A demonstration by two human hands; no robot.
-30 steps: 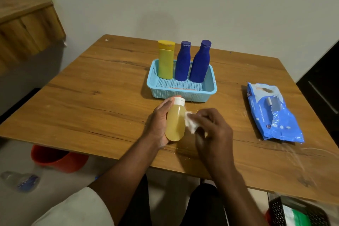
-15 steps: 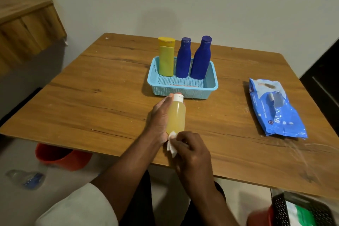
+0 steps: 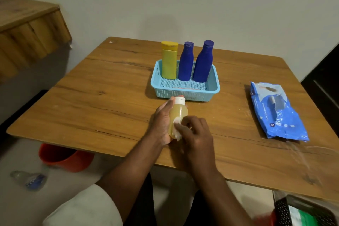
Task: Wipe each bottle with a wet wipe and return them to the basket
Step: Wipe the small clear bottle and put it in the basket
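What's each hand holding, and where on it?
Left hand grips the clear bottle round its body, fingertips up by the white cap. Right hand pinches a wet wipe against the bottle's lower body.

TEXT: wipes pack | you can read "72" in a round badge near its lower edge | white lettering along the pack: too small to read

wooden table | on it: blue basket, wipes pack
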